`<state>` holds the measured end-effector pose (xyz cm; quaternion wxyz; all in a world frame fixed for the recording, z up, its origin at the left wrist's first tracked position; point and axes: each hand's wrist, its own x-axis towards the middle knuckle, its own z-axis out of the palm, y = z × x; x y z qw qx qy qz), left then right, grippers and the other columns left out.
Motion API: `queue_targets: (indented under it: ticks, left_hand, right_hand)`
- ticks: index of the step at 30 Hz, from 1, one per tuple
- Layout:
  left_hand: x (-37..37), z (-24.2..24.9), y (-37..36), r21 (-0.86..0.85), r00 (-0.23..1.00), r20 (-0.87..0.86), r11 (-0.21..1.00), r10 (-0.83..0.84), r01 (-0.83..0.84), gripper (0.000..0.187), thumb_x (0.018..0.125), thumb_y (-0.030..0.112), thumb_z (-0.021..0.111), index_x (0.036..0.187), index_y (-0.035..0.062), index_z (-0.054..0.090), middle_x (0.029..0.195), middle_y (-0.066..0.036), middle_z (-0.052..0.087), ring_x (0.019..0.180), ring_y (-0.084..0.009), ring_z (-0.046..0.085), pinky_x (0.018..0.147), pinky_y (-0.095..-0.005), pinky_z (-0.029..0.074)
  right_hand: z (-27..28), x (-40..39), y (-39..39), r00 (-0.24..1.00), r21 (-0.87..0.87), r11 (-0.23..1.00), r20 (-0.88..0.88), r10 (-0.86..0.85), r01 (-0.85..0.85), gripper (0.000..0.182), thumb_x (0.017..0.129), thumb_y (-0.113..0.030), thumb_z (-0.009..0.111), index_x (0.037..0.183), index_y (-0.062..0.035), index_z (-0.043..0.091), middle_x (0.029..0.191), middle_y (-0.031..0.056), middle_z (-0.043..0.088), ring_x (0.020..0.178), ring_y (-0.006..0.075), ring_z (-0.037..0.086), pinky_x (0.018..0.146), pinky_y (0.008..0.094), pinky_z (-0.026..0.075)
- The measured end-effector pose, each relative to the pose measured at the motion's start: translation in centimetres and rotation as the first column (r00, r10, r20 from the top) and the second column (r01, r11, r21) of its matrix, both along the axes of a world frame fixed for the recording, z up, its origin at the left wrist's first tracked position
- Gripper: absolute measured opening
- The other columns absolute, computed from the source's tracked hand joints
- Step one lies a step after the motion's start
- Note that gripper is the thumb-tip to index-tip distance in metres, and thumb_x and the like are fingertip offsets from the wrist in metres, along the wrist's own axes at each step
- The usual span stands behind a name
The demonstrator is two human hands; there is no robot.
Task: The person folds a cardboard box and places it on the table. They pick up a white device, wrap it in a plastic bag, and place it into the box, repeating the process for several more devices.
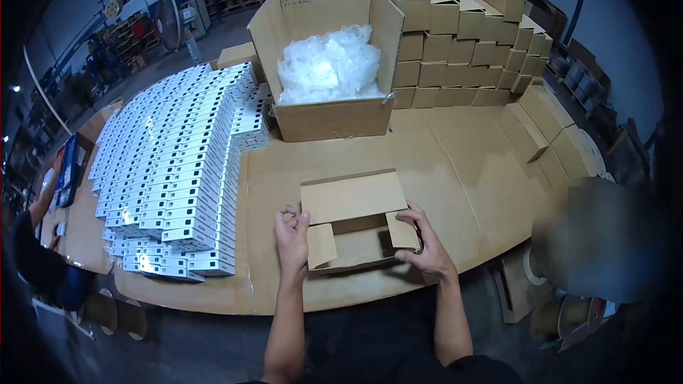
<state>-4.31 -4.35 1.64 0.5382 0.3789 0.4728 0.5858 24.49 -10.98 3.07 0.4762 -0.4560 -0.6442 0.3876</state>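
An empty small brown carton (353,201) lies on the cardboard-covered table (277,171) in front of me, its long far flap raised and its two short side flaps partly folded over the opening. At its left side my left hand (292,240) holds the edge, with the thumb along the side and the fingers curled. My right hand (427,245) grips the carton's right end, its thumb near the front corner and its fingers over the right side flap.
Stacked small white boxes (167,163) fill the left. Behind stands a large open carton (334,119) of clear plastic wrap (331,67). Brown cartons (445,46) are piled at the back right, more (562,142) at the right edge. Another person's arm (43,203) shows far left.
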Motion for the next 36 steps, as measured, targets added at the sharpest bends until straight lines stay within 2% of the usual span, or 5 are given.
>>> queue_targets:
  ticks: [9, 18, 26, 31, 36]
  left_hand:
    - [0.2, 1.9, -3.7, 0.213, 0.754, -0.653, 0.938, -0.072, 0.274, 0.088, 0.080, 0.023, 0.086, 0.154, 0.0062, 0.041, 0.153, -0.026, 0.043, 0.150, -0.0439, 0.032, 0.124, -0.0518, 0.028]
    - [2.3, 0.9, 9.8, 0.328, 0.772, -0.636, 0.901, -0.012, 0.284, 0.085, 0.077, 0.014, 0.084, 0.151, 0.0046, 0.045, 0.154, -0.022, 0.046, 0.152, -0.0404, 0.031, 0.124, -0.0483, 0.029]
    - [4.2, -0.4, 16.9, 0.450, 0.815, -0.567, 0.874, 0.118, 0.187, 0.072, 0.077, 0.009, 0.080, 0.142, 0.0027, 0.049, 0.142, -0.016, 0.052, 0.137, -0.0303, 0.048, 0.118, -0.0428, 0.038]
    - [5.2, 0.5, 18.4, 0.508, 0.731, -0.617, 0.857, 0.293, 0.086, 0.065, 0.074, 0.009, 0.080, 0.134, 0.0064, 0.056, 0.140, -0.017, 0.044, 0.129, -0.0330, 0.052, 0.113, -0.0451, 0.043]
    - [5.2, 0.6, 19.7, 0.473, 0.676, -0.678, 0.875, 0.288, 0.102, 0.059, 0.071, 0.014, 0.082, 0.126, 0.0065, 0.061, 0.134, -0.017, 0.040, 0.123, -0.0345, 0.052, 0.109, -0.0472, 0.045]
  right_hand:
    - [-0.8, -2.9, 2.4, 0.936, 0.062, 0.934, 0.016, -0.353, 0.351, 0.047, 0.082, -0.007, 0.077, 0.127, -0.0046, 0.062, 0.139, 0.0170, 0.056, 0.135, 0.0300, 0.052, 0.116, 0.0396, 0.038]
    - [2.5, -3.0, 11.4, 0.923, -0.230, 0.914, -0.120, -0.366, 0.333, 0.061, 0.080, -0.014, 0.086, 0.133, -0.0069, 0.056, 0.137, 0.0103, 0.058, 0.127, 0.0227, 0.056, 0.110, 0.0369, 0.044]
    - [0.4, -0.7, 19.7, 0.951, -0.057, 0.962, -0.142, -0.273, 0.268, 0.055, 0.083, -0.012, 0.082, 0.133, -0.0064, 0.059, 0.156, 0.0152, 0.047, 0.145, 0.0262, 0.044, 0.122, 0.0389, 0.031]
    - [-1.2, -0.2, 22.6, 0.928, -0.067, 0.950, -0.202, -0.313, 0.306, 0.051, 0.087, -0.011, 0.082, 0.131, -0.0044, 0.058, 0.138, 0.0134, 0.059, 0.120, 0.0203, 0.060, 0.093, 0.0318, 0.055]
    - [-3.1, 1.0, 23.8, 0.930, -0.017, 0.932, -0.060, -0.362, 0.361, 0.056, 0.084, -0.018, 0.085, 0.131, -0.0038, 0.058, 0.132, 0.0143, 0.063, 0.121, 0.0267, 0.061, 0.104, 0.0401, 0.049]
